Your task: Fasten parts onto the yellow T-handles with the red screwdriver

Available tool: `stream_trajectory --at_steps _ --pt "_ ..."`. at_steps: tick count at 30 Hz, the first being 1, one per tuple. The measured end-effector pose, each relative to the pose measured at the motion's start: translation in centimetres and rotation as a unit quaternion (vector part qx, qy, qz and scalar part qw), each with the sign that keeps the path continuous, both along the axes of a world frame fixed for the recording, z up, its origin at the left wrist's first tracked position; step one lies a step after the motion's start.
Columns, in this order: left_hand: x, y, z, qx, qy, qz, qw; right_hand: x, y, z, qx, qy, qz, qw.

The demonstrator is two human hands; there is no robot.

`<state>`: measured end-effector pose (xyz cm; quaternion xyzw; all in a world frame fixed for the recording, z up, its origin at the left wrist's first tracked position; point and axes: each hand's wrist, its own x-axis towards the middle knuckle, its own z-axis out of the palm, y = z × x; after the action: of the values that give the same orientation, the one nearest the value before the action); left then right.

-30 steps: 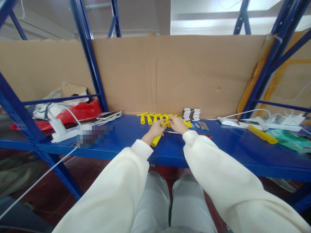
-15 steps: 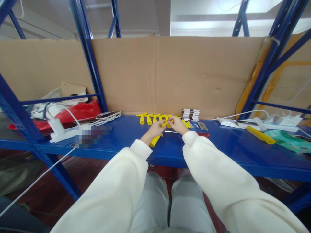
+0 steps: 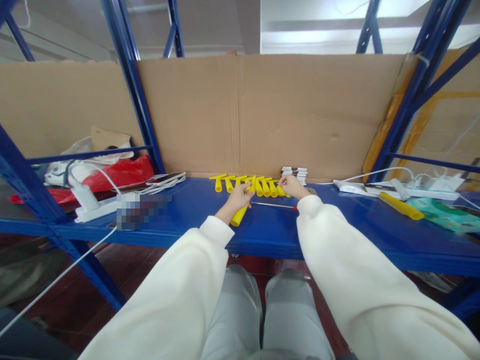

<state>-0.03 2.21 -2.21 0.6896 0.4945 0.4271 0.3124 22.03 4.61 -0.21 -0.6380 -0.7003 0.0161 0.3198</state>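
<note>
Yellow tool [image 3: 239, 216] lies in left hand [image 3: 237, 199], stacked packs [image 3: 299, 174] illegibly marked.

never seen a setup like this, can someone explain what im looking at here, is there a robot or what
No robot: these are a person's two bare hands, in white sleeves. Every picture comes from one camera worn on that person's head, looking forward and down.

The surface is a blue metal shelf with a brown cardboard sheet behind it. On it lie a row of yellow, T-shaped, plastic-looking pieces, a stack of small white packs with dark bands and, far left, a white power strip.

The left hand holds a similar yellow piece with a tube-like end. The right hand is at the row's right end, in front of the white packs; whether it grips anything is too small to tell.
</note>
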Motion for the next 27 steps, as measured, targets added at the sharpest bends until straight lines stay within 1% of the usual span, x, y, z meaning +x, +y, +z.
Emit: stream_trajectory --at_steps 3,6,8,10,12,15,19,21,23,25,27 --pt "0.1 -0.4 0.4 -0.003 -0.003 -0.001 1.000 4.1 -0.3 0.5 -0.080 -0.056 -0.076 0.992" --pt "0.1 -0.5 0.6 0.000 -0.016 -0.008 1.000 7.3 -0.9 0.1 -0.098 -0.098 -0.158 0.978" --pt "0.0 -0.4 0.7 0.000 -0.030 -0.012 0.999 8.4 -1.2 -0.3 -0.124 -0.111 -0.169 0.971" --pt "-0.1 -0.3 0.7 -0.002 -0.039 -0.016 0.999 8.8 -1.4 -0.8 -0.139 -0.117 -0.162 0.970" --pt "-0.1 -0.3 0.8 -0.005 -0.046 -0.018 0.999 8.6 -1.5 -1.1 -0.141 -0.118 -0.160 0.970" --pt "-0.1 -0.6 1.1 -0.012 -0.058 -0.018 0.998 8.2 -1.3 -1.5 -0.124 -0.106 -0.165 0.973" --pt "0.1 -1.4 1.6 -0.037 -0.101 -0.019 0.994 8.5 -1.2 -1.6 -0.096 -0.067 -0.157 0.981" --pt "0.4 -1.7 1.9 -0.062 -0.132 -0.027 0.989 8.9 -1.2 -1.6 -0.068 -0.045 -0.168 0.982" --pt "1.2 -1.8 2.2 -0.093 -0.165 -0.043 0.981 9.2 -1.3 -1.4 -0.030 0.000 -0.170 0.985" --pt "2.6 -1.8 2.4 -0.126 -0.198 -0.065 0.970 9.2 -1.4 -1.1 0.003 0.086 -0.146 0.986" --pt "4.5 -1.7 2.8 -0.159 -0.227 -0.103 0.956 8.6 -1.7 -0.6 0.013 0.215 -0.112 0.970"
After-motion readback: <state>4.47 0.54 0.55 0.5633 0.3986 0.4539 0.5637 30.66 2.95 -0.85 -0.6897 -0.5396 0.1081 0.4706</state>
